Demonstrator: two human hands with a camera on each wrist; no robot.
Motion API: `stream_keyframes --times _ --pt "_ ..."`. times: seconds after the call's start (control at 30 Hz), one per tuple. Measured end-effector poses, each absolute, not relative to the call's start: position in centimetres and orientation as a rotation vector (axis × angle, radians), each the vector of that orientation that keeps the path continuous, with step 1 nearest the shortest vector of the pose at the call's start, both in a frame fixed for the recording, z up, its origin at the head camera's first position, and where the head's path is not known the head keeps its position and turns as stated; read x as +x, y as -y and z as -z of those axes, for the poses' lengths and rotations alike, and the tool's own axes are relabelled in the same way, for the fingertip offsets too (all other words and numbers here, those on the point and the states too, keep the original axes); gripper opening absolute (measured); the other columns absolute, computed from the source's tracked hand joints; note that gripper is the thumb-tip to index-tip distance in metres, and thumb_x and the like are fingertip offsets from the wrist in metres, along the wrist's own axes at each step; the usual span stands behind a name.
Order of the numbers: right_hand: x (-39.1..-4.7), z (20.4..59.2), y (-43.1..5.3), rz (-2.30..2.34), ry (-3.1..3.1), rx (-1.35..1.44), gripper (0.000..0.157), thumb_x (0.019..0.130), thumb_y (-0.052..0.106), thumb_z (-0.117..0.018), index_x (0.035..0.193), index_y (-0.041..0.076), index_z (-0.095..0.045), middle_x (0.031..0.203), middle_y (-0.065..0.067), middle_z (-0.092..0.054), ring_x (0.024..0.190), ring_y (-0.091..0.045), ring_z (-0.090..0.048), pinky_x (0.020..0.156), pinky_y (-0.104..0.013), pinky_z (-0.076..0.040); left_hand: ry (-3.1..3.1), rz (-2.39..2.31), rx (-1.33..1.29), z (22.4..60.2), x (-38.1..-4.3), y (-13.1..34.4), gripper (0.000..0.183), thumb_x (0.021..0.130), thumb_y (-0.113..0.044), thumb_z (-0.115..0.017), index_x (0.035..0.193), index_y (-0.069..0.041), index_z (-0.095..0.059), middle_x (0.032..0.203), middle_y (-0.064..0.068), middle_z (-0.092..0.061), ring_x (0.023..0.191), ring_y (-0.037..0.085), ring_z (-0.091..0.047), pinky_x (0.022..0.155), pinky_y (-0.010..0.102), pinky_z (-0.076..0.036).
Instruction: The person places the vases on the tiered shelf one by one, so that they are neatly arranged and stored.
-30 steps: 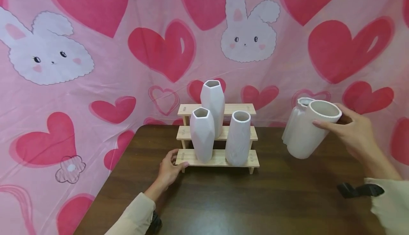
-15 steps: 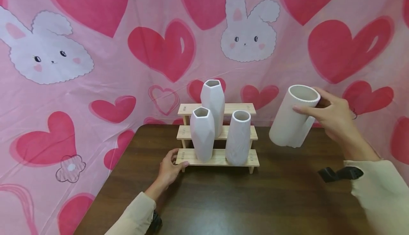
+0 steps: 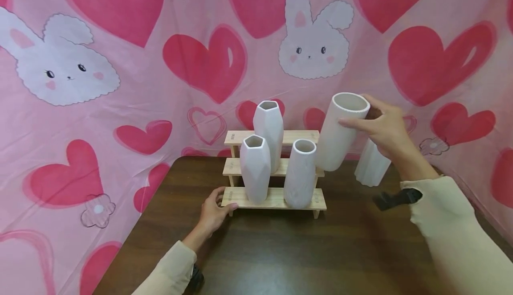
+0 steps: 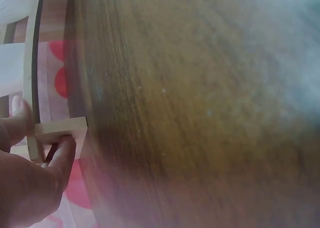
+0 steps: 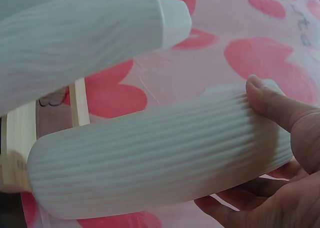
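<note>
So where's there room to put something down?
The table is bare left of the stand and in front of it, between the sleeves. Crowded: its bottom shelf, with two white vases, and its right, by the fluted vase.

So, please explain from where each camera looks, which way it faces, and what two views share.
Head: worn there, facing forward and down at the table, wooden stand and held vase; left hand, right hand, left sleeve and right sleeve show.
Left wrist: worn there, facing the wooden stand's end and much table; only the left hand shows.
Right wrist: worn there, facing the held vase; only the right hand shows, its fingers gripping one end.
Head and right wrist share the held vase and wooden stand.
</note>
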State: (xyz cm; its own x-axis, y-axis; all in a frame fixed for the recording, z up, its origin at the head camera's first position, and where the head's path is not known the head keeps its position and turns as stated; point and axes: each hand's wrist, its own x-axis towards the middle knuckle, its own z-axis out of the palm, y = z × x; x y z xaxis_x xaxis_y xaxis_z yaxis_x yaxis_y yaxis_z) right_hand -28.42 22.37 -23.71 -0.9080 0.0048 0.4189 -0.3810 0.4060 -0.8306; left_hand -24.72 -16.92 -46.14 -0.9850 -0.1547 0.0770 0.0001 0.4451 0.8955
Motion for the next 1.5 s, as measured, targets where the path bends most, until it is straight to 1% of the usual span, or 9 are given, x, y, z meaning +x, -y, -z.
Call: stream_keyframes --times 0.1,0.3,0.4,0.53,0.73,1.0,1.17,1.37,1.5 --pt "-29.0 23.9 -21.4 -1.531 2.291 0.354 0.056 0.077 0.019 -0.082 0.128 0.013 -0.06 0.107 0.002 -0.065 0.094 -0.016 -0.059 0.078 -0.022 -0.047 2.54 1.566 0.137 46.2 -24.7 16.9 0.064 0.077 -0.011 -0.081 0.133 -0.002 -0.05 0.113 0.02 -0.065 0.097 0.027 -0.063 0.073 0.031 -0.05" --pt "-29.5 24.1 -20.2 -1.568 2.31 0.348 0.057 0.076 0.02 -0.084 0.127 0.013 -0.061 0.104 0.003 -0.066 0.092 -0.014 -0.06 0.077 -0.022 -0.048 2.55 1.586 0.15 46.1 -24.8 16.9 0.065 0.078 -0.013 -0.081 0.134 -0.004 -0.05 0.114 0.018 -0.065 0.099 0.027 -0.062 0.076 0.034 -0.05" --pt "-29.9 24.2 -19.7 -1.572 2.334 0.325 0.06 0.074 0.023 -0.085 0.128 0.015 -0.061 0.104 0.003 -0.066 0.093 -0.013 -0.06 0.077 -0.021 -0.048 2.551 1.59 0.161 46.1 -24.8 16.9 0.065 0.078 -0.013 -0.081 0.134 -0.004 -0.05 0.115 0.018 -0.065 0.1 0.027 -0.062 0.076 0.034 -0.05" --pt "-30.3 24.5 -19.3 -1.57 2.375 0.305 0.059 0.073 0.029 -0.085 0.126 0.017 -0.061 0.104 0.004 -0.066 0.093 -0.013 -0.058 0.079 -0.025 -0.047 2.552 1.585 0.159 46.1 -24.8 16.9 0.064 0.078 -0.012 -0.08 0.134 -0.004 -0.05 0.115 0.019 -0.065 0.099 0.027 -0.062 0.076 0.034 -0.05" --pt "-30.9 24.9 -18.4 -1.536 2.444 0.277 0.059 0.072 0.04 -0.085 0.123 0.022 -0.063 0.101 0.006 -0.067 0.09 -0.013 -0.059 0.074 -0.03 -0.049 2.558 1.569 0.162 46.0 -24.7 16.9 0.065 0.078 -0.012 -0.08 0.135 -0.003 -0.05 0.115 0.019 -0.065 0.097 0.026 -0.062 0.072 0.031 -0.05" --pt "-31.3 25.1 -17.6 -1.486 2.493 0.299 0.064 0.07 0.044 -0.084 0.126 0.023 -0.061 0.104 0.001 -0.066 0.089 -0.016 -0.058 0.071 -0.032 -0.049 2.563 1.566 0.129 46.0 -24.6 16.9 0.066 0.078 -0.015 -0.08 0.135 0.0 -0.049 0.114 0.021 -0.064 0.097 0.026 -0.062 0.071 0.032 -0.05" --pt "-31.6 25.2 -17.1 -1.468 2.509 0.313 0.067 0.068 0.046 -0.085 0.127 0.025 -0.06 0.105 -0.001 -0.067 0.087 -0.016 -0.059 0.068 -0.032 -0.051 2.564 1.555 0.14 46.1 -24.7 16.8 0.066 0.078 -0.014 -0.081 0.134 -0.001 -0.049 0.113 0.02 -0.065 0.096 0.026 -0.063 0.07 0.031 -0.05" --pt "-31.8 25.4 -16.4 -1.509 2.501 0.336 0.064 0.068 0.044 -0.086 0.125 0.025 -0.062 0.099 -0.001 -0.068 0.08 -0.017 -0.06 0.062 -0.032 -0.05 2.575 1.549 0.172 46.1 -24.7 16.7 0.065 0.078 -0.014 -0.081 0.135 -0.004 -0.05 0.113 0.018 -0.065 0.096 0.024 -0.062 0.072 0.03 -0.049" --pt "-31.9 25.2 -16.2 -1.492 2.52 0.342 0.064 0.069 0.046 -0.085 0.124 0.025 -0.061 0.101 -0.002 -0.067 0.082 -0.019 -0.057 0.062 -0.031 -0.048 2.578 1.551 0.171 46.0 -24.7 16.8 0.065 0.078 -0.014 -0.08 0.135 -0.004 -0.05 0.114 0.018 -0.065 0.095 0.024 -0.062 0.072 0.031 -0.049"
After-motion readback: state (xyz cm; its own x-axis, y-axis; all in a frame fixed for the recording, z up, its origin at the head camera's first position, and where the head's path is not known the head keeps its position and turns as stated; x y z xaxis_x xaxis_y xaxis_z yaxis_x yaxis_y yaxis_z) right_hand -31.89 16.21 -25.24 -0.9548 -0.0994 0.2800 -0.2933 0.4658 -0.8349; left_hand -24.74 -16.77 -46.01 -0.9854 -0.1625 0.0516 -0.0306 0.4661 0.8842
